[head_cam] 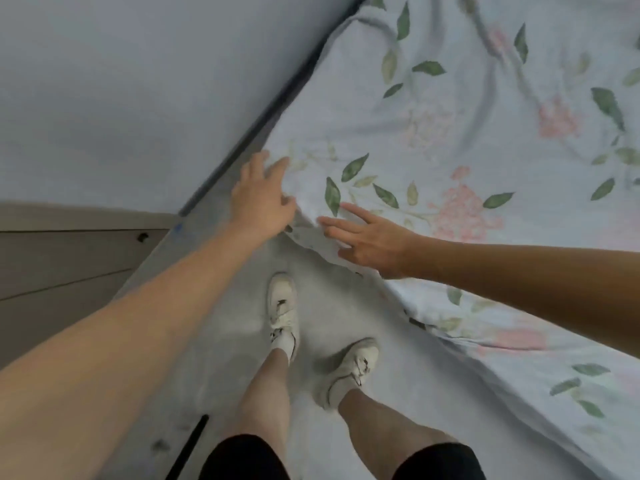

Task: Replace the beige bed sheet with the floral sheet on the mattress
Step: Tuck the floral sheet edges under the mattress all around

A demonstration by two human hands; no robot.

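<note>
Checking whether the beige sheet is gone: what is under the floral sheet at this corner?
Nothing shows: the floral sheet covers the bed and drapes over its edge. Both hands lie open at the corner.

Both arms reach forward, left hand (263,199) and right hand (372,242) with fingers spread.

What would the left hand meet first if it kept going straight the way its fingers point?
Most likely the corner of the floral sheet, just ahead of the left hand; the wall lies beyond. Depth is unclear, so the fingers may already touch it.
</note>
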